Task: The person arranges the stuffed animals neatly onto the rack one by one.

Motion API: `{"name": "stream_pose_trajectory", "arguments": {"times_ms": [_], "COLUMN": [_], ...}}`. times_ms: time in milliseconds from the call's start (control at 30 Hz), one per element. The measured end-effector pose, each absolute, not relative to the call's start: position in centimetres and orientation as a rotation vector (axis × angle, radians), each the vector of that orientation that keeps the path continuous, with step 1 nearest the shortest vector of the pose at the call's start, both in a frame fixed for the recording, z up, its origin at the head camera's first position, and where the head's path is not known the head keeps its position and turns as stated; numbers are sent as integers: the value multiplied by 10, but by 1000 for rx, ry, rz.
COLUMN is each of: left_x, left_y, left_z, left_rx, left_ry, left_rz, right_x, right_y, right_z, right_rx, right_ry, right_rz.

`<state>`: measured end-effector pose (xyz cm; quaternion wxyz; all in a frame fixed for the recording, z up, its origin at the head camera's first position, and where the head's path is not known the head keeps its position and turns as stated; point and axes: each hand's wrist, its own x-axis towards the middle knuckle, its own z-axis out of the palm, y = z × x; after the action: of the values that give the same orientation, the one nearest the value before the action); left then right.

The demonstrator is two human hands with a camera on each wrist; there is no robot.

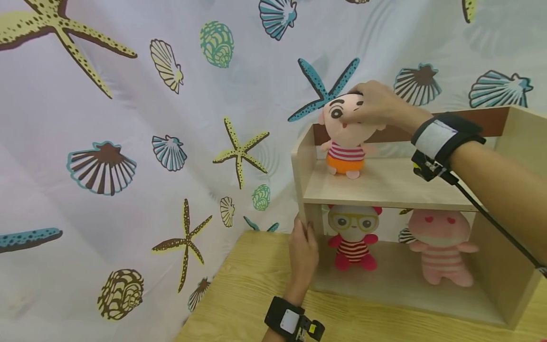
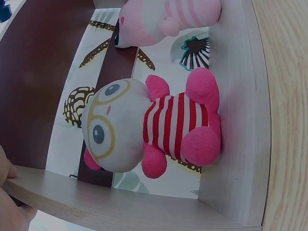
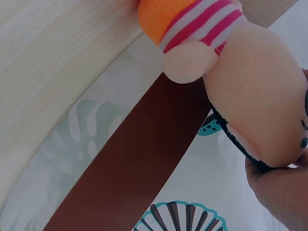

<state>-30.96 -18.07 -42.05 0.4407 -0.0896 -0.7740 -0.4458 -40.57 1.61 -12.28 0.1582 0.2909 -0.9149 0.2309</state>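
Note:
A light wooden shelf unit [image 1: 384, 187] stands on a wooden table [image 1: 243, 294]. On its upper board sits a peach-faced plush doll [image 1: 344, 154] in a striped shirt and orange shorts. My right hand [image 1: 371, 105] grips the doll's head from above; the right wrist view shows the fingers [image 3: 284, 187] curled under the head of the doll [image 3: 250, 101]. My left hand [image 1: 302, 243] holds the front edge of the unit's left side panel, and its thumb [image 2: 6, 169] shows at the side panel [image 2: 110, 207].
In the lower compartment sit a plush with yellow glasses and a red-striped body [image 1: 353, 237] [image 2: 159, 127] and a pink plush with heart eyes [image 1: 440, 249] [image 2: 163, 19]. A seashell-and-starfish curtain [image 1: 128, 142] hangs close behind and to the left.

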Motion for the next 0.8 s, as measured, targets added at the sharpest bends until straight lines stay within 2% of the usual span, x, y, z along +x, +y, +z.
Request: {"name": "stream_pose_trajectory", "arguments": {"times_ms": [467, 800], "left_x": [-310, -309], "left_y": [-182, -181], "left_z": [-420, -420], "left_rx": [-222, -234], "left_ry": [-1916, -1907], "left_rz": [-1124, -1094], "right_x": [-412, -414], "right_y": [8, 10], "right_z": [-132, -131], "right_rx": [850, 882], "right_ry": [-2554, -2538], "right_rz": [822, 688]}}
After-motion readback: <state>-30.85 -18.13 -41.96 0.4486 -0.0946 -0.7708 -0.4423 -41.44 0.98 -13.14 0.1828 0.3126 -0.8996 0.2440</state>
